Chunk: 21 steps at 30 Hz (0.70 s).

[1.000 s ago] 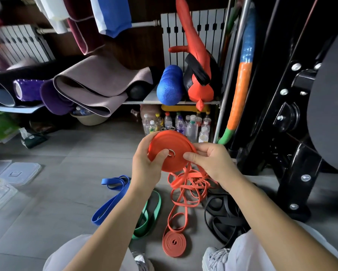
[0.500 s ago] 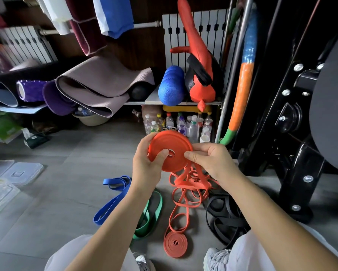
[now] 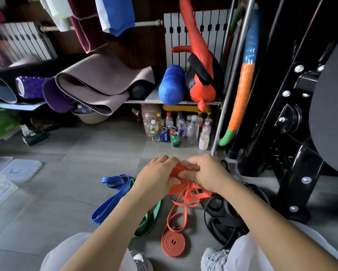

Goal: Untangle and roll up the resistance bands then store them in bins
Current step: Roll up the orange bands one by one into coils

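Orange resistance band, a flat strip of matte rubber, is partly wound into a flat disc. This disc is held low over the grey tiled floor, between both hands. The left hand grips the disc from the left, with fingers curled over its upper edge. The right hand pinches the strip at the top of the disc with thumb and bent fingers. So both hands are closed on the same band. From the disc a loose tail hangs down in thin, twisted loops onto the floor.

I judge that the step in hand is the rolling, and that it is not finished for this band, because much of the tail is not yet wound. The next move probably calls for feeding the tail in flat, without twist, while the left hand keeps the layers tight. Such rubber looks springy, and the disc may open if the grip loosens.

Between the shoes lies a small orange coil, wound tight like a snail. Whether it belongs to the same band I cannot tell. A wide blue band and a wide green band lie unrolled at the left, and a tangle of black bands lies at the right. Clear plastic bins stand well apart at the left edge, and I see no band in them.
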### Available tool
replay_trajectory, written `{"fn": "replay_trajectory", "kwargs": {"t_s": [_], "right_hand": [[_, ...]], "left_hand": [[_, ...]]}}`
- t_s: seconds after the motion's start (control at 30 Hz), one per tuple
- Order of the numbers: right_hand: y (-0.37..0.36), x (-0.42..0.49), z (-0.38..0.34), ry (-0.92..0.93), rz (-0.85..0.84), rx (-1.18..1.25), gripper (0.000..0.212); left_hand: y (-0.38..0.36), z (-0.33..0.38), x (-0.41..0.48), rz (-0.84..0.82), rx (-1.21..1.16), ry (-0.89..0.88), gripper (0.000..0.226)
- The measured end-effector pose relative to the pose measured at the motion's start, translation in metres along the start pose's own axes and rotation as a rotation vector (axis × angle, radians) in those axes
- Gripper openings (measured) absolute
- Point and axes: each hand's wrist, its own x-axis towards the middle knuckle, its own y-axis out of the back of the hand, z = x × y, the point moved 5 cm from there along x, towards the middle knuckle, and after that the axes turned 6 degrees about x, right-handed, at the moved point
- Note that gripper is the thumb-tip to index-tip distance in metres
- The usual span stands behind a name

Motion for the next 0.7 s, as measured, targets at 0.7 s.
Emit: {"fn": "replay_trajectory", "kwargs": {"t_s": [0.7], "right_hand": [[0.004, 0.013, 0.047, -0.237, 0.041, -0.096, 0.009]], "left_hand": [[0.048, -0.094, -0.029, 0.353, -0.407, 0.412, 0.032]]}}
